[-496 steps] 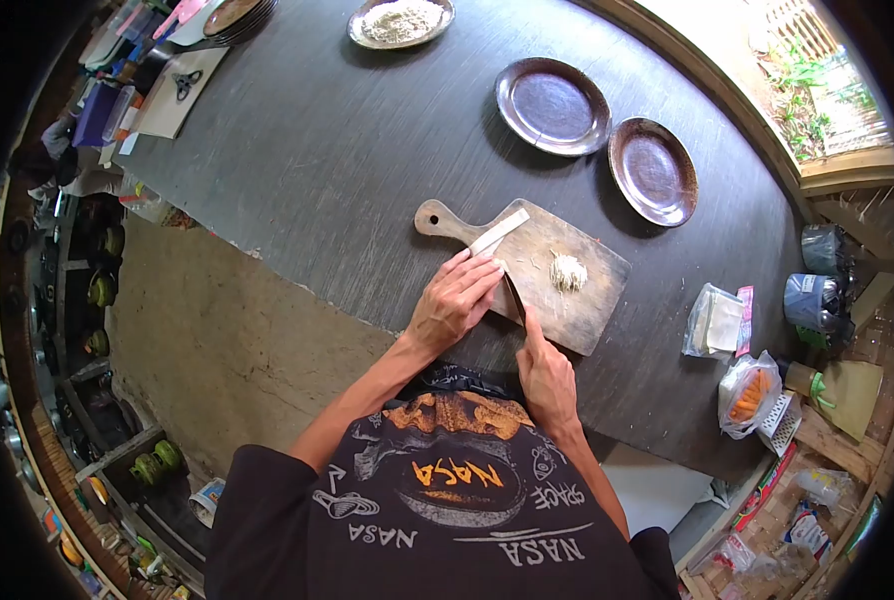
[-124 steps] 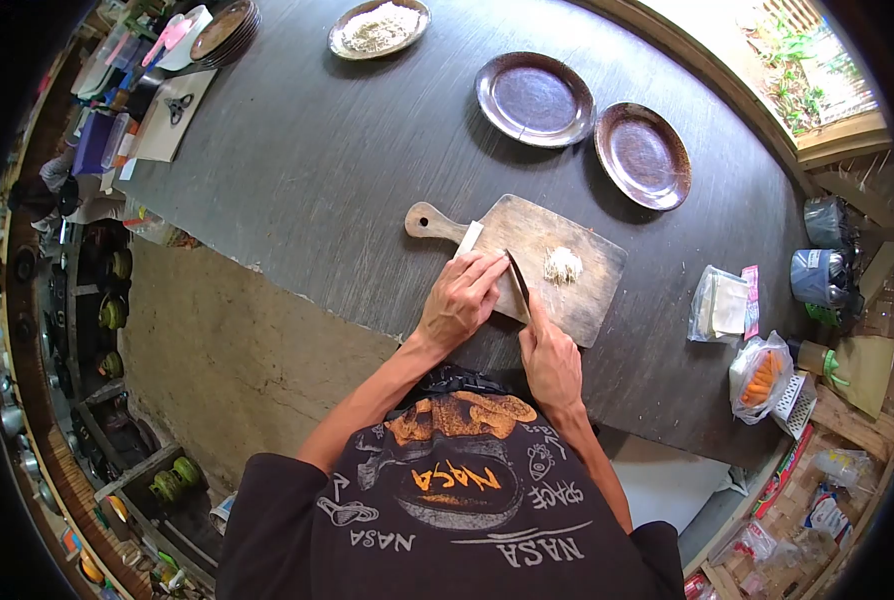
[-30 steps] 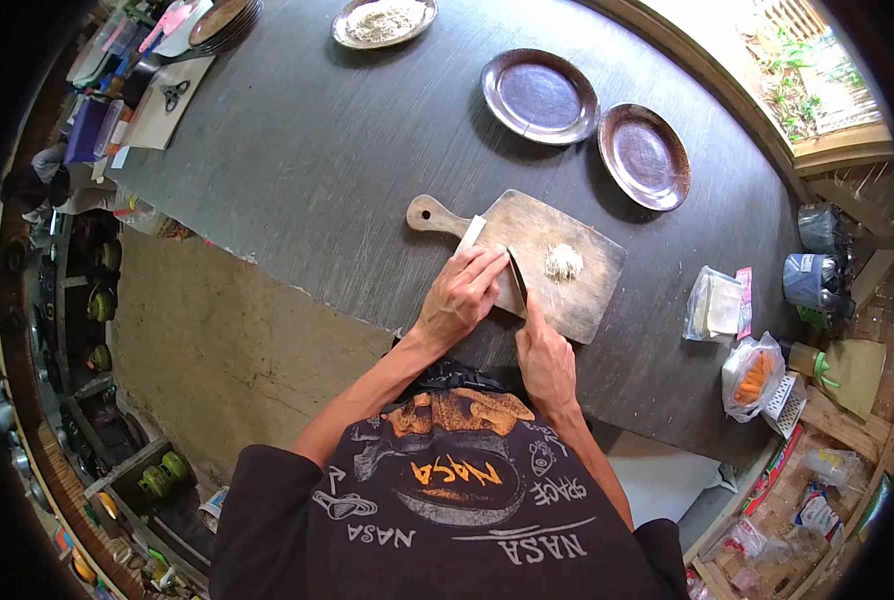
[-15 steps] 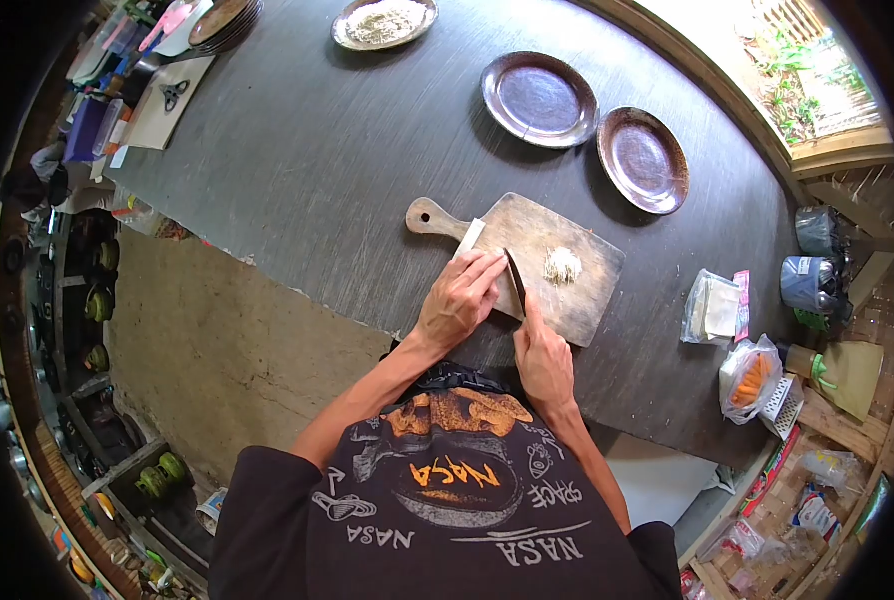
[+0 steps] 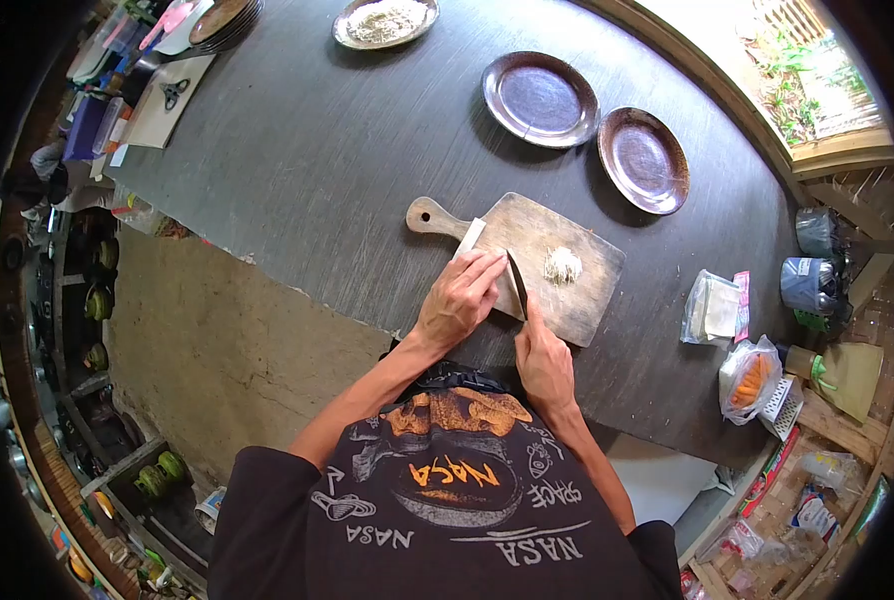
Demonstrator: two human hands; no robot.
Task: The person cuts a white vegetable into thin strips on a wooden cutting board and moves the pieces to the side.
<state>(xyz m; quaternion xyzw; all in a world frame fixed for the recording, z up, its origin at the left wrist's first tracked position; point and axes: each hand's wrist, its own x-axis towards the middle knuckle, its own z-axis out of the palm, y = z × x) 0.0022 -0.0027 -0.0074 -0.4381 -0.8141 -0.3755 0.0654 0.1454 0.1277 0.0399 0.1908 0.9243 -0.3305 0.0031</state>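
A wooden cutting board (image 5: 572,225) with a round handle lies on the dark table. My left hand (image 5: 459,298) presses with bent fingers on a pale white strip (image 5: 472,236) near the board's left side. My right hand (image 5: 544,355) grips a dark-bladed knife (image 5: 515,278), its blade beside my left fingertips and its tip pointing away from me. To the right of the blade, a small heap of white shreds (image 5: 562,265) rests on the board. My fingers hide part of the strip.
Two brown plates (image 5: 541,100) (image 5: 643,160) stand beyond the board. A plate of white shreds (image 5: 385,22) is at the far edge. Bagged white sheets (image 5: 712,308), a bag of orange items (image 5: 751,380) and a grater (image 5: 783,402) lie right; scissors (image 5: 175,95) lie far left.
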